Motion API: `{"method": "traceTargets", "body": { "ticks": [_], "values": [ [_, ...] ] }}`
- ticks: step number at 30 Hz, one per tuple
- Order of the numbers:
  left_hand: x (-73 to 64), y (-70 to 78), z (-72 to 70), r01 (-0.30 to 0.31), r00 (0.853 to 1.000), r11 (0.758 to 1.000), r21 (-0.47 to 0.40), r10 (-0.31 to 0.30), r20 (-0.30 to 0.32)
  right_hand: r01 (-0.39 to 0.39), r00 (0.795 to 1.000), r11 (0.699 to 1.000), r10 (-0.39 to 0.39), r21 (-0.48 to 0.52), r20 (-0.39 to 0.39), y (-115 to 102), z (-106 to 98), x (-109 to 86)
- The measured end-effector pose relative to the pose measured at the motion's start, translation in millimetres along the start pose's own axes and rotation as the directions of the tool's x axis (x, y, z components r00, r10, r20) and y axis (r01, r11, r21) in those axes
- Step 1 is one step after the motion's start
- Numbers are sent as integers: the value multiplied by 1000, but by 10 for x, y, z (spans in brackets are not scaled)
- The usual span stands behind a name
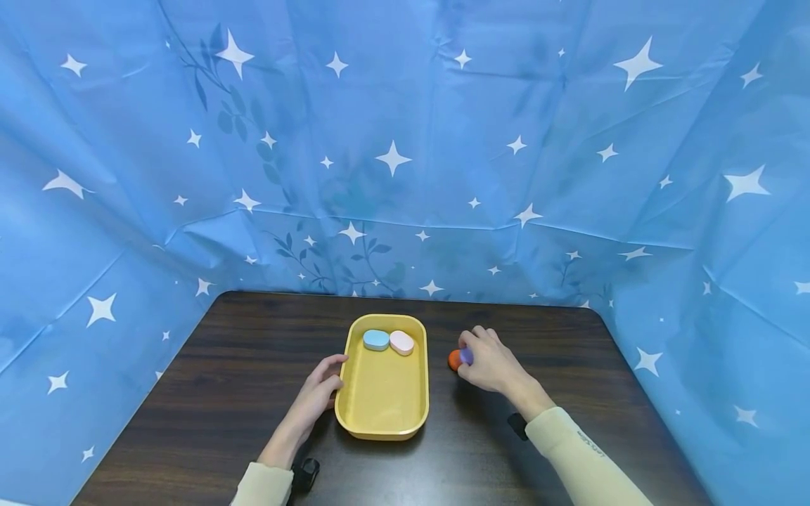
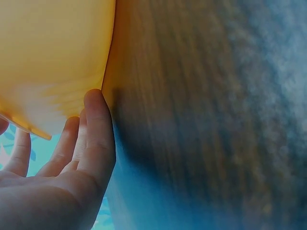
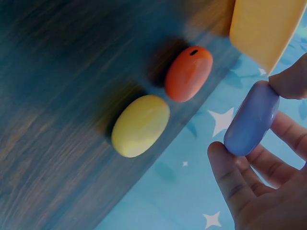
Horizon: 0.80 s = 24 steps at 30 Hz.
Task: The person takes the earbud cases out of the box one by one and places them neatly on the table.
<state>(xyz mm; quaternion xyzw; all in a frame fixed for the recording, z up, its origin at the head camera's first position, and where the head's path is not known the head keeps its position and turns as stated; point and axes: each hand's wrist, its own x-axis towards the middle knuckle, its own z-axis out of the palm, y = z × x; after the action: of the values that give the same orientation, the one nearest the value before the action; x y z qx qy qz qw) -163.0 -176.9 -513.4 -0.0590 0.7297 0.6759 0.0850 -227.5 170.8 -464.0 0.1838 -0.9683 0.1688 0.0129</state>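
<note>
My right hand [image 1: 492,364] pinches a smooth purple oval piece [image 3: 252,118] between thumb and fingers, just right of the tray. Below it in the right wrist view, an orange oval piece [image 3: 189,74] with a small black mark and a pale yellow one [image 3: 141,126] lie on the table. The head view hides the yellow one behind my hand. At the left side of the yellow tray [image 1: 382,400], my left hand [image 1: 310,397] rests its fingers against the outer wall and rim. Inside the tray's far end sit a light blue piece [image 1: 376,340] and a pale pink one [image 1: 401,342], side by side.
The dark wood table [image 1: 253,372] has rounded far corners. Right behind it hangs a blue curtain [image 1: 405,183] with white stars, which also runs along both sides. A dark wrist device [image 1: 306,475] is strapped to the left wrist.
</note>
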Motion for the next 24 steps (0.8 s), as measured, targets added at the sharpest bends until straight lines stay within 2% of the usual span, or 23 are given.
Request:
{"method": "traceTargets", "body": {
  "ticks": [9,24],
  "values": [
    [9,-16,-4,-4,1000,1000,-2,4,-2,-30,1000,1000,30,-7,4,97,37,-2],
    [4,-15,-5,2,1000,1000,7,-2,-3,-34,999,999,34,-6,11,306,-16,-64]
  ]
}}
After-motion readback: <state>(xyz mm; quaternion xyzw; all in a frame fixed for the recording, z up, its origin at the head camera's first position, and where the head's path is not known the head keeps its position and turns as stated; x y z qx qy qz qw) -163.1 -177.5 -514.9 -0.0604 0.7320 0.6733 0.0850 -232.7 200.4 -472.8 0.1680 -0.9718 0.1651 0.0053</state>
